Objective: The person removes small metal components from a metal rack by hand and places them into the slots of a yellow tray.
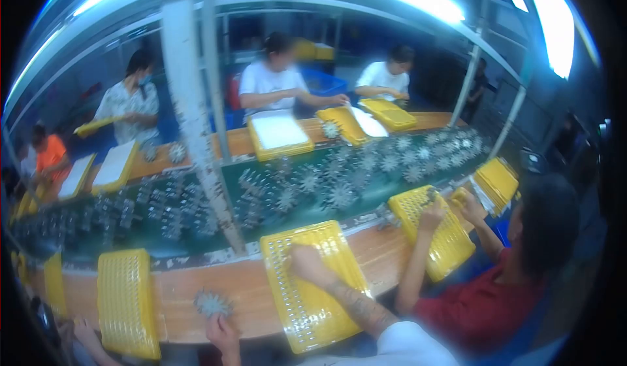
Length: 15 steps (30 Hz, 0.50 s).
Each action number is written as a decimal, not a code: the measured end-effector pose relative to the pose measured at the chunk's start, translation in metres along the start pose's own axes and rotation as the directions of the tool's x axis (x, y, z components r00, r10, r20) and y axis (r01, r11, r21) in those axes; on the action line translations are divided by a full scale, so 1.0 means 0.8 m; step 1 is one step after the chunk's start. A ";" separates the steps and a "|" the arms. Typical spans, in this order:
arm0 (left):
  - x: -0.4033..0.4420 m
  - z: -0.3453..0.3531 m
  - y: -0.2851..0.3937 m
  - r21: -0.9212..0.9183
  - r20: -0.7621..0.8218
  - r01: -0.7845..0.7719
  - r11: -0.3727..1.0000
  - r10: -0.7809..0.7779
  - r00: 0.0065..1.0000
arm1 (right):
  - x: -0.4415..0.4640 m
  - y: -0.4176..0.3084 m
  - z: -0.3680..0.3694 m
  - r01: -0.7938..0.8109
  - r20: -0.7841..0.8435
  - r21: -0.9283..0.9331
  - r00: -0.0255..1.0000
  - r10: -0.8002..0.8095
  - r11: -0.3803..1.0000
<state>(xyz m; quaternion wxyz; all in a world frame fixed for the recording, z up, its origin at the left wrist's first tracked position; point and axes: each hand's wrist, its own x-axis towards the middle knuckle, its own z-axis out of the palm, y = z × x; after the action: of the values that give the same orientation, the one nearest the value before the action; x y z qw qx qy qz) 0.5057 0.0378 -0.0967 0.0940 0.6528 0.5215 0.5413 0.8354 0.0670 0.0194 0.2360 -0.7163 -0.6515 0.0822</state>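
A yellow tray (326,268) lies tilted on the wooden bench in front of me, with small metal pieces in rows along its left part. Over its upper left area is my right hand (307,261), its fingers closed and pointing down; whatever they hold is too small to see. To the left, near the bench's front edge, my left hand (223,333) pinches the lower edge of a spiky, star-shaped metal cluster (212,302).
Many metal clusters (339,193) cover the green belt (228,163) beyond the bench. A white post (196,104) rises ahead. Another yellow tray (124,300) lies left. A person in red works at a tray (434,235) on the right; several people sit opposite.
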 end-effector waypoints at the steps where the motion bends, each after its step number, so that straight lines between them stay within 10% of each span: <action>1: 0.000 0.002 -0.002 -0.027 -0.024 0.001 1.000 -0.002 1.000 | -0.016 -0.016 0.001 0.039 -0.009 0.094 0.999 -0.038 0.995; 4: 0.010 -0.002 0.012 -0.183 -0.011 0.017 0.983 -0.019 1.000 | -0.061 -0.096 -0.019 0.160 0.105 0.313 0.974 -0.201 0.936; 6: 0.038 -0.042 0.090 -0.072 0.221 0.160 0.984 -0.141 0.965 | -0.084 -0.136 -0.005 0.415 -0.129 0.464 0.905 -0.404 0.782; 15: 0.075 -0.083 0.144 -0.070 0.486 0.244 0.967 -0.180 0.855 | -0.102 -0.163 -0.004 0.513 -0.034 0.377 0.839 -0.542 0.771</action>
<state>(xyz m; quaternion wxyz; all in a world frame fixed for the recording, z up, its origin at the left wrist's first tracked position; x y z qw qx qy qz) 0.5111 0.0045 0.0454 0.3203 0.6965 0.5151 0.3833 0.7086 -0.0082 0.0646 0.3553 -0.4428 -0.8072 0.1617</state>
